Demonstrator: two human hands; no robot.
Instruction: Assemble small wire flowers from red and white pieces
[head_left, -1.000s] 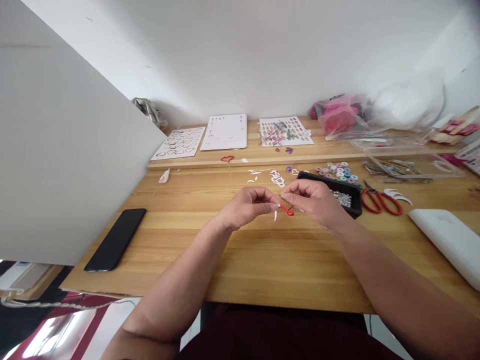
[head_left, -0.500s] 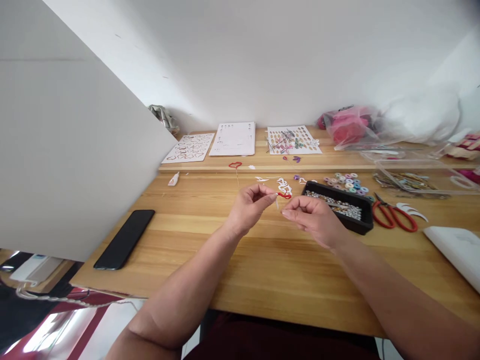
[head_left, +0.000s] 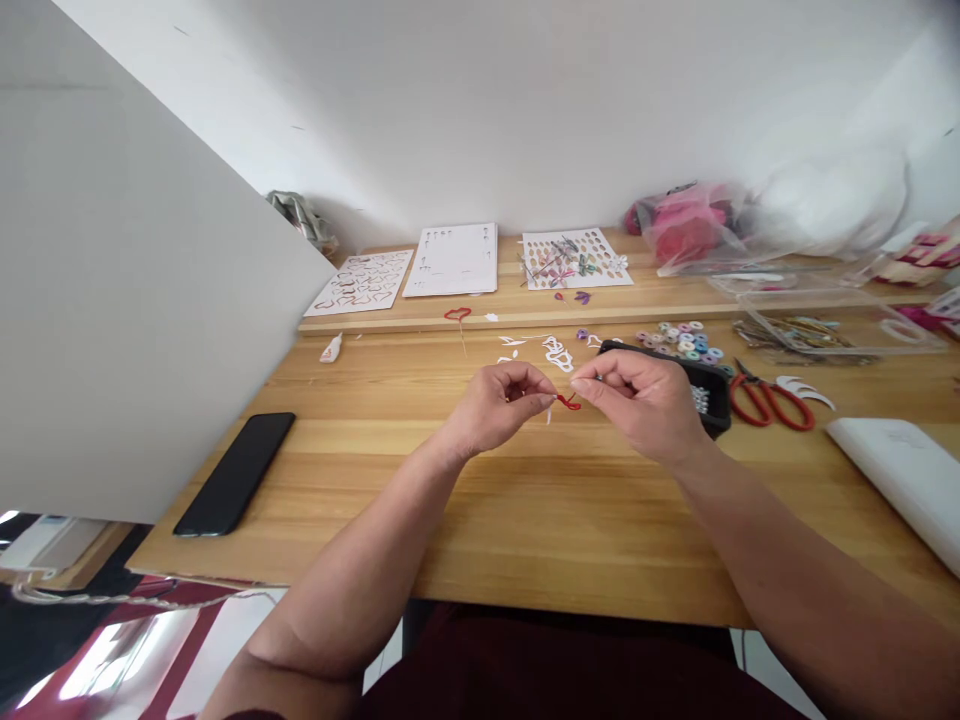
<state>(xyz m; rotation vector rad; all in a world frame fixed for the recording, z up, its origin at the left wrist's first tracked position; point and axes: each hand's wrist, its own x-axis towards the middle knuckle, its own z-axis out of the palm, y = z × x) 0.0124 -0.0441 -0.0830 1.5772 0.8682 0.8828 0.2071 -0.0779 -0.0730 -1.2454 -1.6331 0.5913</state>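
Between my hands, just above the table, is a small looped piece wrapped in red thread (head_left: 570,404). My left hand (head_left: 496,408) pinches its left end between thumb and fingertips. My right hand (head_left: 639,400) is closed in a pinch at the other side, where a thin strand of red thread (head_left: 573,396) runs up to its fingertips. A narrow white strip (head_left: 549,414) shows just below the left fingertips. Behind the hands lie white paper cut-outs (head_left: 556,354), and a red wrapped outline on a stem (head_left: 457,314) rests at the shelf edge.
A black tray of beads (head_left: 720,400) is partly hidden by my right hand. Red-handled scissors (head_left: 772,400), colored thread spools (head_left: 686,342) and a white box-like object (head_left: 896,480) are to the right. A phone (head_left: 236,475) and glue bottle (head_left: 331,348) lie left.
My right hand has risen and now covers more of the bead tray. The red piece hangs slightly lower from my left fingertips. The whole view has shifted a little.
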